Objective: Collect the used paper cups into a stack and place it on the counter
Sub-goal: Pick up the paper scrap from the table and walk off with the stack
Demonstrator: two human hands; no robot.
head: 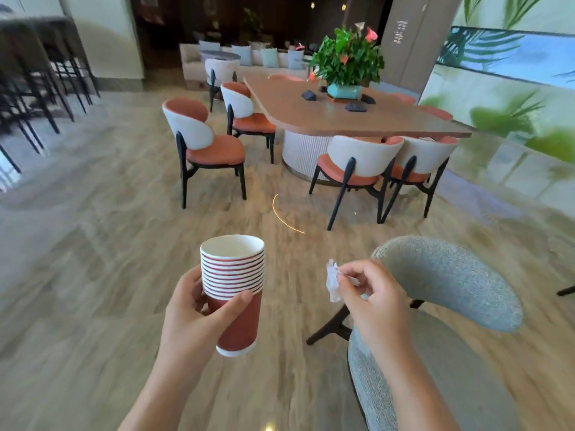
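Left hand [199, 315]: curled round the stack of red paper cups [234, 290], upright, in mid-air over the floor.
Right hand [370, 293]: pinches a crumpled white tissue [332, 279].
Nearby: grey chair [451, 284] just right of the right hand.
Room: marble-look floor [93, 275]; wooden table [342, 116] with potted plant [347, 62], orange-and-white chairs [202, 141] around it.
Unclear: edges motion-blurred; counter not identifiable.

Hotel-style lounge, communal table [357, 119], upholstered chairs [205, 141], potted plant [347, 60], sofa [249, 57]
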